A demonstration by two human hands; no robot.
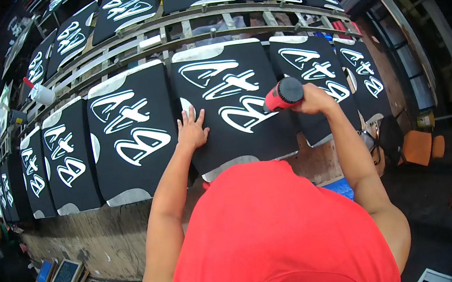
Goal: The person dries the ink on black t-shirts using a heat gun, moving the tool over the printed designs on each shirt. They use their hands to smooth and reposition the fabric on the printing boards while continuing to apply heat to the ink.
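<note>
A black fabric panel with white lettering (204,143) lies on the board in front of me. My left hand (193,129) rests flat on its left edge with the fingers spread. In my right hand (312,99) is a red heat gun (283,95) with a dark round rear end, held over the right part of the lettering, its front toward the print. Whether the nozzle touches the fabric cannot be made out. Similar printed black panels lie on both sides, one (160,104) to the left and another (318,119) under my right forearm.
A metal rail frame (246,23) runs behind the row, with more printed panels (121,8) beyond it. A white container (42,95) stands at the left. Framed screens (66,279) are stacked lower left. An orange chair (417,148) is at the right.
</note>
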